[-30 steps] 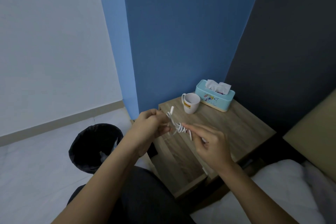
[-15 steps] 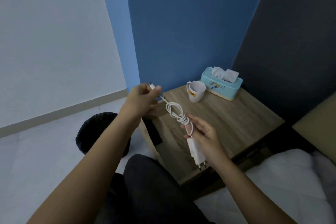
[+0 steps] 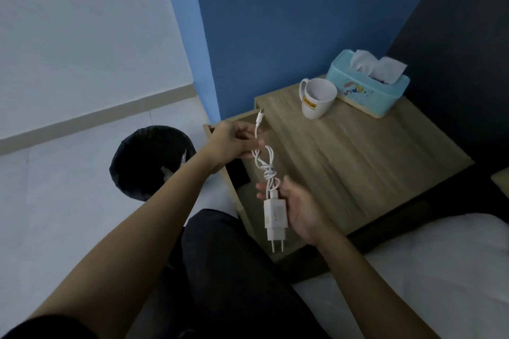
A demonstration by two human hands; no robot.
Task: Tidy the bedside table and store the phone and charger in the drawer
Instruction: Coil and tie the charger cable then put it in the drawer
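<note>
My fingers on the left hand are pinched together on the white charger cable just below its free plug end, which sticks up past my knuckles. My right hand lies palm up with its fingers loosely apart, the white charger adapter resting across them, its two prongs pointing down toward me; they cradle it rather than clamp it. Between my two hands the cable hangs in a bundled coil, wrapped around itself at the middle. I hold all of this in the air over the near left corner of the wooden bedside table. Just beside the table's left edge a drawer stands pulled out, and a dark flat thing lies in it under my left wrist; I cannot tell for sure whether it is the phone. At the table's far edge a white mug with a yellow label stands upright, just beside a light blue tissue box in the far right corner, a tissue poking out of its top. On the floor to the left of the drawer sits a black waste bin lined with a bag. White bedding lies past the table's near right edge.
</note>
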